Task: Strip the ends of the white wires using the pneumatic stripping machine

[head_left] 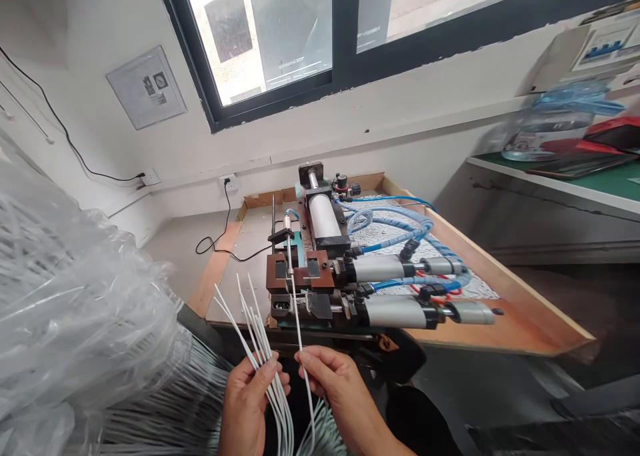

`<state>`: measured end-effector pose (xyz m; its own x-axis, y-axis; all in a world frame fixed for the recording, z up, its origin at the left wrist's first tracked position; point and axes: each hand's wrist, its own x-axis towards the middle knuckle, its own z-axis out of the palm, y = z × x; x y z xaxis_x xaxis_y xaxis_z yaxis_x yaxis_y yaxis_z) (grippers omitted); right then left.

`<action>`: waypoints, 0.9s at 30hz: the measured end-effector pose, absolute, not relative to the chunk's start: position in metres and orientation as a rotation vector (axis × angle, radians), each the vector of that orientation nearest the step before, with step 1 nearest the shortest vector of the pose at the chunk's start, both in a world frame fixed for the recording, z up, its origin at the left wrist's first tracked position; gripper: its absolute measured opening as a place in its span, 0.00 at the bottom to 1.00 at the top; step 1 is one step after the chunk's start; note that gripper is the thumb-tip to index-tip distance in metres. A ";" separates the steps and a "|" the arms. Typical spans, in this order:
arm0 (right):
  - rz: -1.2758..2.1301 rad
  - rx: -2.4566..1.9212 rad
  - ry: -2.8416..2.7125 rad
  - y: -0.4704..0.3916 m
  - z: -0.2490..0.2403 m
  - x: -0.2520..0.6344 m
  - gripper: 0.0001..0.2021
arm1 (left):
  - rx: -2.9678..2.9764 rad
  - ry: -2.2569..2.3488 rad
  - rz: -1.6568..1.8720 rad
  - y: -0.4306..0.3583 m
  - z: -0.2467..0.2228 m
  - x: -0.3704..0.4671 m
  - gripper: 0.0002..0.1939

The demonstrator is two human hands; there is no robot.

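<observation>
My left hand (254, 396) is closed around a bundle of white cables (260, 339), whose ends fan out upward toward the bench. Between thumb and fingers, my right hand (334, 379) pinches a single white cable (299, 326). That cable runs up into the jaws of a pneumatic wire-stripping machine (300, 269), its far end reaching the metal rod at the middle. Silver air cylinders (395, 311) lie along the machine's right side. Below my hands, the lower lengths of the cables hang down out of view.
A large heap of cables under clear plastic (85, 309) fills the left side. Blue air hoses (400, 226) loop behind the cylinders, inside a wooden bench edge (500, 286). On a green shelf (610, 179) at right stand a plastic jug (550, 126) and a dark flat device.
</observation>
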<state>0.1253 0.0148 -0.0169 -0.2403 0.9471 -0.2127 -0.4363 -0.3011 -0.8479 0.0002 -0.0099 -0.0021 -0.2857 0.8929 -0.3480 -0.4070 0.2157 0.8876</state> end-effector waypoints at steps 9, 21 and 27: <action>1.844 -0.851 -0.808 0.021 -0.007 0.119 0.11 | 0.620 1.381 1.396 -0.014 0.001 0.004 0.09; 1.517 -0.978 -0.884 0.014 -0.013 0.119 0.12 | 0.687 1.353 1.380 -0.011 -0.006 0.001 0.08; 1.656 -0.970 -0.809 0.022 -0.017 0.121 0.17 | 0.605 1.365 1.460 -0.010 -0.001 0.001 0.08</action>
